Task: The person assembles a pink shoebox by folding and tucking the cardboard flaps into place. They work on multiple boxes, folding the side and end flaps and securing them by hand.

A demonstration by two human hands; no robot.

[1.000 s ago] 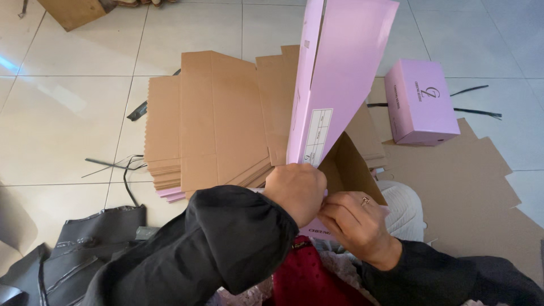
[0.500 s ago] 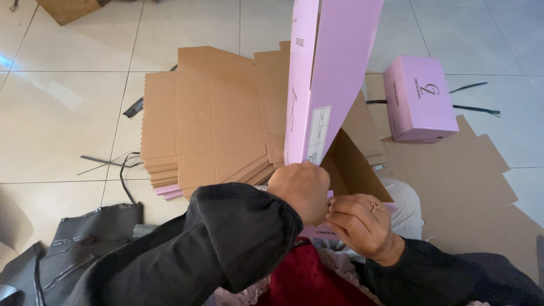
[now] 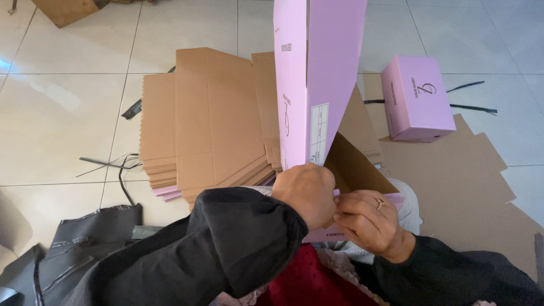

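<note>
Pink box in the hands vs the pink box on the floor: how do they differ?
The held pink box stands on end, its brown inner flap open; the closed pink box lies flat on a cardboard sheet. The left hand and right hand grip the held one's bottom edge; nothing touches the floor one. The held one looks unfinished, the other fully shut. Both share pink outsides with dark print.

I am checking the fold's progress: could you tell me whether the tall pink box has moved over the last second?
Yes. The tall pink box has swung upright; its top edge has shifted left, away from the closed pink box on the floor.
</note>
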